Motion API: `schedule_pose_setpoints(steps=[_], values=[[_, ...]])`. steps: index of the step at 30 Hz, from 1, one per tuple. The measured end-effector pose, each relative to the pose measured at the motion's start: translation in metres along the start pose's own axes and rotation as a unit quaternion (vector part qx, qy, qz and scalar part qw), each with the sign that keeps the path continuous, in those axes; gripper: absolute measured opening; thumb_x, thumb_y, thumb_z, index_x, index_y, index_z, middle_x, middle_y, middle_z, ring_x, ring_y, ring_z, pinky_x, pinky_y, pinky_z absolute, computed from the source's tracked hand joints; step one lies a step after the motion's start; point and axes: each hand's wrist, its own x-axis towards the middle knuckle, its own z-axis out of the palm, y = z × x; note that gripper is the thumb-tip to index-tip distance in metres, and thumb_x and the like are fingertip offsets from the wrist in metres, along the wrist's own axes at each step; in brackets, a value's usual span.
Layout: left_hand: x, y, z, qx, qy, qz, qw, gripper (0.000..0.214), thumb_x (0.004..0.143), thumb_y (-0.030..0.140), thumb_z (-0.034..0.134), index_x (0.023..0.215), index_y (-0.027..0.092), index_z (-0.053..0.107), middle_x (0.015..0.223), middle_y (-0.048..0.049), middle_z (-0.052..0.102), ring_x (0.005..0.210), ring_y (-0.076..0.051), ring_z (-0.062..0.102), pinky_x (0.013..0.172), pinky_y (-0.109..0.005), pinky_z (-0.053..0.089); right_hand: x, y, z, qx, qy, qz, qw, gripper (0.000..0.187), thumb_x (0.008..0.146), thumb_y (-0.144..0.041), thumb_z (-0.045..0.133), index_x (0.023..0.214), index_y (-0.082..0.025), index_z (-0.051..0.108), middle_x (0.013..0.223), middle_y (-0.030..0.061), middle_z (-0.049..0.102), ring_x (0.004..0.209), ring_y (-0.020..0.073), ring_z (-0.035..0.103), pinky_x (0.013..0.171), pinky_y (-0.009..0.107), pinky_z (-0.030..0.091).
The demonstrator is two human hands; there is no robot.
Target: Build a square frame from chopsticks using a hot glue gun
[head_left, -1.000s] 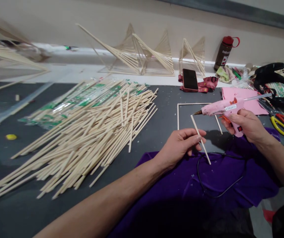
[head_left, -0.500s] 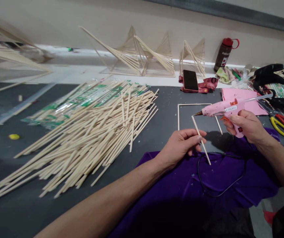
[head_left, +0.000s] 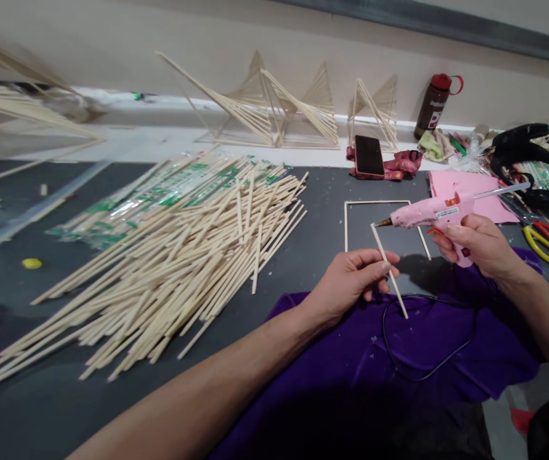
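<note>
Pinched in my left hand (head_left: 358,278) is a short wooden stick (head_left: 398,295), tilted with its upper end away from me. My right hand (head_left: 482,246) grips a pink hot glue gun (head_left: 430,214), fingers around its handle and by the orange trigger. The nozzle points left and is at the stick's upper end, touching or nearly so. Behind the stick, a three-sided frame of thin sticks (head_left: 346,225) lies on the dark table; my left hand hides the bottom of its left side.
Left of my hands lies a large pile of loose sticks (head_left: 198,275), with plastic-wrapped packs (head_left: 131,204) behind. Stick models (head_left: 303,108) stand along the wall near a phone (head_left: 369,155) and bottle (head_left: 432,105). Scissors (head_left: 545,246) lie right; a black cord (head_left: 428,379) loops over purple cloth (head_left: 351,358).
Almost nothing differs. The view has shifted very slightly, and both hands keep the stick and the glue gun nozzle in the same position together.
</note>
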Motion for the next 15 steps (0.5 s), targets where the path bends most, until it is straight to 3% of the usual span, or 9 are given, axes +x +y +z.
schedule_pose_setpoints(steps=[15], values=[[0.0007,-0.0007,-0.0014,-0.020,-0.004,0.000,1.000,0.023,0.077,0.029,0.076,0.094,0.015,0.080,0.085,-0.0092,0.077,0.057,-0.009,0.060,0.044,-0.018,0.039,-0.0021,0.0020,-0.0035,-0.008,-0.006,0.015,1.000,0.051,0.079,-0.064,0.073,0.061,-0.019,0.060,0.053,0.0005,0.054,0.046,0.0107,0.047,0.046,0.026,0.033]])
